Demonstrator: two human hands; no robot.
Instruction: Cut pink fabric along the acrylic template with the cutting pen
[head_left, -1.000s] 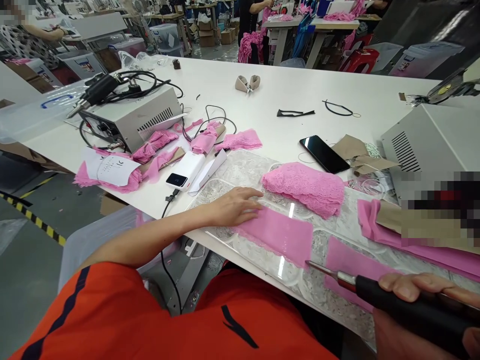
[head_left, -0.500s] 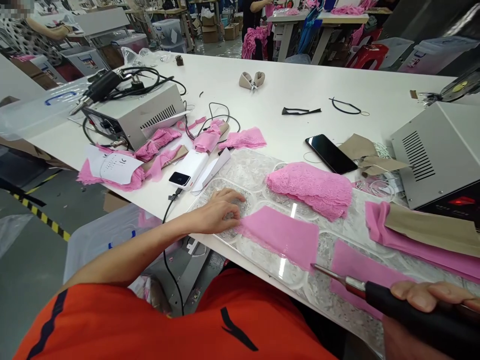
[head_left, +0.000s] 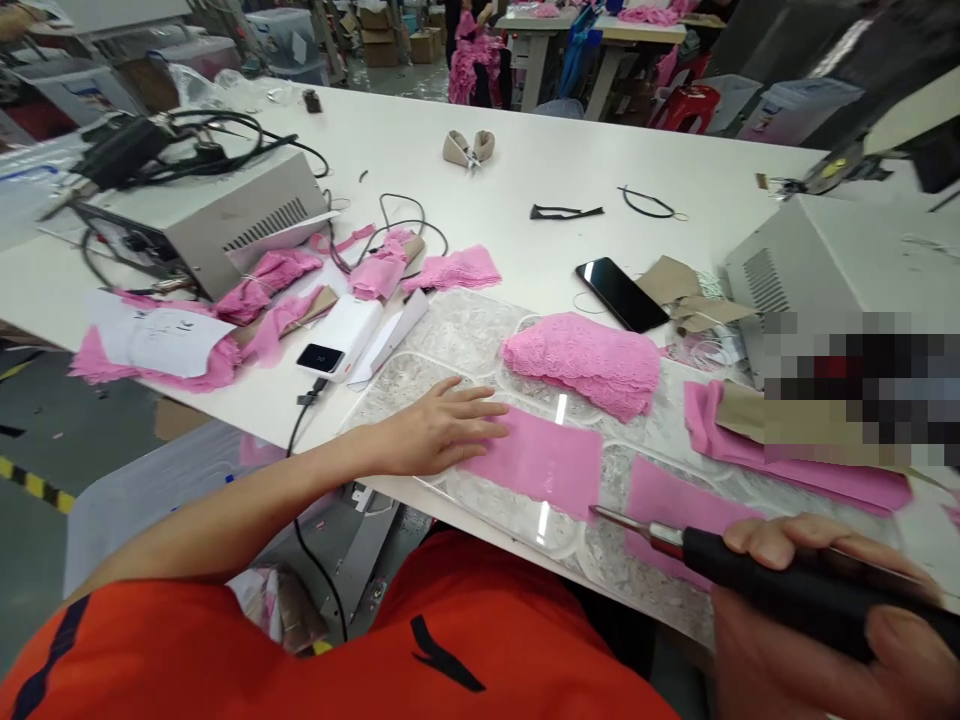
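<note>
i had the left hand [head_left: 442, 428] splayed, empty, on the pink fabric panel [head_left: 551, 460], probably steadying it. the right hand [head_left: 780, 655] gripped a black-handled handpiece [head_left: 712, 555], tip at the panel's corner

Bright, fairly even white light, seemingly from overhead, washes the table [head_left: 375, 130], leaving only soft shadows; beneath its near edge things turn dark. Two narrow streaks of glare shine on the clear mat [head_left: 454, 330]. The right hand [head_left: 787, 660] is blurred, as is the far left. Wide-lens distortion stretches the edges, and coarse pixel blocks hide part of the grey box [head_left: 847, 260] at right
</note>
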